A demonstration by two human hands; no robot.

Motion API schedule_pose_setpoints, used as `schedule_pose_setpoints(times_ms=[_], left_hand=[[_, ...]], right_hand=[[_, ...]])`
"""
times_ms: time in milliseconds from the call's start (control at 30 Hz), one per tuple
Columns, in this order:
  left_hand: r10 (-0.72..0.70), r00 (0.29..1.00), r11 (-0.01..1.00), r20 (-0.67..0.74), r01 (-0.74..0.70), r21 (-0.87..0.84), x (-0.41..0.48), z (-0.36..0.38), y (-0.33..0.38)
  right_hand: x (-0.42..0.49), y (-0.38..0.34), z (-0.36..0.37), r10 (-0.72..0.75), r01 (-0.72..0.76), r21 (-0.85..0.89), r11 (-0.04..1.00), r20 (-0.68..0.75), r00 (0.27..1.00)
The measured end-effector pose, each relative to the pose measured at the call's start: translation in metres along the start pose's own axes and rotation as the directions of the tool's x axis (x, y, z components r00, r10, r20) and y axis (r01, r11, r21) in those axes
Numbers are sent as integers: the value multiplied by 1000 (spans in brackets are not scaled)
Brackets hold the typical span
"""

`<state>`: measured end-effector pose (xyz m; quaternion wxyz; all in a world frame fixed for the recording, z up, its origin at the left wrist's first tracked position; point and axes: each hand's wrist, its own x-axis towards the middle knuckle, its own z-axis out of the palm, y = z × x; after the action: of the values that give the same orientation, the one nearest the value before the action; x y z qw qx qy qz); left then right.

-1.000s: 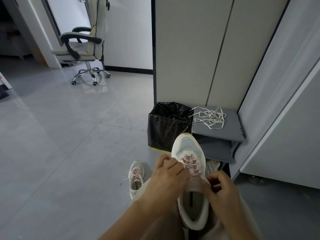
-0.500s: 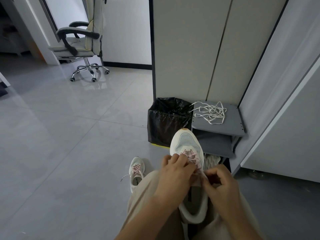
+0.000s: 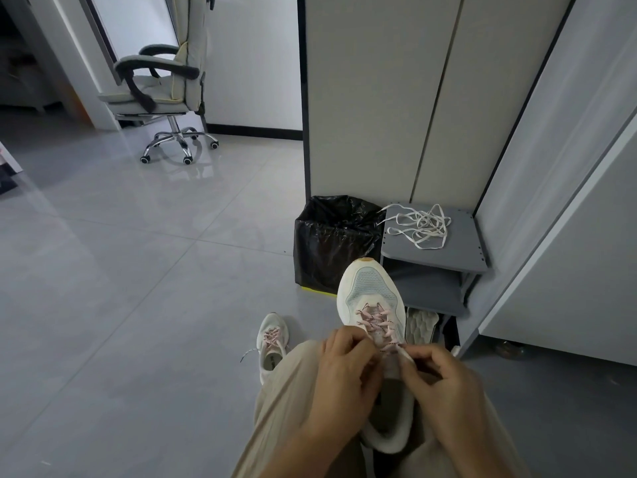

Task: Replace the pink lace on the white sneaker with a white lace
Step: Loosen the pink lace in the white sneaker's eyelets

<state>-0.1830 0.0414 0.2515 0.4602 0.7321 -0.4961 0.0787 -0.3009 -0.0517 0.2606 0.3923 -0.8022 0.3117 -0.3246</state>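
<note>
Pink lace looks soft, limp, light; best pinched at its ends, atop the white sneaker; right hand pinches one end; left hand curls alongside, on what I cannot tell.

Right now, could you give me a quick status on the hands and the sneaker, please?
Left hand grips sneaker, right hand pinches pink lace at the top. Lace mostly threaded. White lace on shelf. Nothing blocking.

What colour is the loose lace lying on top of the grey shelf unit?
White; the loose lace shows best in the head view.
</note>
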Motion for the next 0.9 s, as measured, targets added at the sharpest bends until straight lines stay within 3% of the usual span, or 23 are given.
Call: schedule_pose_setpoints(times_ms=[133,233,333,367,433,500,567,600,733,900], left_hand=[[-116,991,962,-67,95,-257,1,-9,7],[-408,890,856,-203,295,-425,9,-25,2],[-602,767,794,-222,544,-273,10,-35,-16],[-593,765,806,-254,561,-190,7,-37,-18],[-442,868,897,-226,437,-75,2,-39,-10],[-349,937,936,33,346,66,-4,-37,6],[-205,968,938,145,152,313,-8,-34,11],[-200,965,929,171,131,347,-6,-35,11],[-280,932,960,230,267,87,-3,-32,11],[-261,936,962,238,271,-11,-3,-33,11]], right_hand=[[-2,1,2,-7,4,-62,998,-55,998],[1,0,1,14,-20,-56,998,-97,995],[3,-1,3,31,-32,-15,999,-70,997],[3,-2,4,33,-33,-5,999,-64,997],[4,-2,6,27,-26,10,1000,-55,998],[4,-1,5,-27,27,-19,999,-26,999],[4,-3,2,-143,150,-159,976,54,988],[5,-6,1,-207,220,-245,944,78,975],[12,-9,12,-384,373,-409,833,58,921],[23,1,22,-389,376,-353,857,38,921]])
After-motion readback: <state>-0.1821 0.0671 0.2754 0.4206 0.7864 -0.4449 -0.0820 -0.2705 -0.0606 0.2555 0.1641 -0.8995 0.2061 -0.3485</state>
